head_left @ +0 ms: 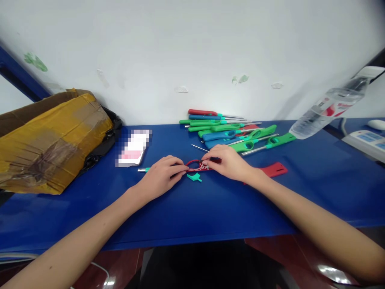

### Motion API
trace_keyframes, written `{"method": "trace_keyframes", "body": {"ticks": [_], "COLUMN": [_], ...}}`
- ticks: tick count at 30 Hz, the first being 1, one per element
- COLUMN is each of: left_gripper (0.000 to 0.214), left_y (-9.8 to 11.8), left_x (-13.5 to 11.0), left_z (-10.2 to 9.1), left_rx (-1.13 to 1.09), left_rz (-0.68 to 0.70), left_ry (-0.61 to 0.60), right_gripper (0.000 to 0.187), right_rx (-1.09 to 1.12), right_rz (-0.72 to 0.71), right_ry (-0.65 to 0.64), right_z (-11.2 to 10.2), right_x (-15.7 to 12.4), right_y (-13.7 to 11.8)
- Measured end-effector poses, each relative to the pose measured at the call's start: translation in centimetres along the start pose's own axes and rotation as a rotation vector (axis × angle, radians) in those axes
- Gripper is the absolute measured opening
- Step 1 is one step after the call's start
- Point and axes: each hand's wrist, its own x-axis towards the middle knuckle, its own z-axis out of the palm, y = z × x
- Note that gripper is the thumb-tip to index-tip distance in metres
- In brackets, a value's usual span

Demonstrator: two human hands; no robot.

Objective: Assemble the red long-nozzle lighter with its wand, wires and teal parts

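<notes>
An opened red stick lighter (191, 162) lies on the blue table, thin pale wires (202, 168) showing inside its shell. My left hand (164, 174) is closed on the nozzle end, the metal tip (142, 170) poking out to its left. The fingers of my right hand (228, 161) are pinched together over the wires beside the trigger opening; what lies between them is too small to make out. Just below the lighter sits a loose turquoise trigger (195, 177). A red shell piece (275, 169) is partly hidden behind my right wrist.
Behind my hands lies a pile of green, blue and red stick lighters (228, 127). A thin metal rod (199, 148) points out near them. At left are a phone (134, 146) and a taped carton (57, 140); at right, a water bottle (329, 106) and a white device (368, 140).
</notes>
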Motion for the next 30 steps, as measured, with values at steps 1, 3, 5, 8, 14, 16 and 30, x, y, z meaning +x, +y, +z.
{"method": "trace_keyframes", "body": {"ticks": [1,3,5,8,14,16,30], "left_gripper": [0.023,0.023,0.023,0.023,0.024,0.024,0.022], "left_y": [0.03,0.11,0.16,0.18,0.13,0.12,0.31], "left_x": [0.0,-0.01,-0.02,-0.04,-0.06,-0.1,-0.16], "left_z": [0.01,0.02,0.03,0.01,-0.02,-0.02,-0.04], "left_rx": [-0.003,-0.01,-0.015,-0.022,-0.024,-0.021,-0.038], "left_rz": [-0.005,-0.016,-0.022,-0.031,-0.028,-0.025,-0.054], "left_ry": [-0.002,-0.003,-0.003,-0.004,-0.011,-0.016,0.0], "right_gripper": [0.013,0.014,0.013,0.011,0.016,0.019,0.019], "right_rx": [0.004,0.017,0.049,0.121,0.167,0.164,0.198], "right_rz": [0.006,0.007,0.009,0.043,0.067,0.04,0.01], "right_ry": [-0.002,0.007,0.026,0.044,-0.004,-0.019,-0.026], "right_z": [-0.03,-0.04,-0.01,0.08,0.07,0.05,0.06], "right_x": [-0.05,-0.18,-0.33,-0.57,-0.76,-0.74,-0.94], "right_y": [-0.04,-0.17,-0.3,-0.33,-0.09,-0.09,0.12]}}
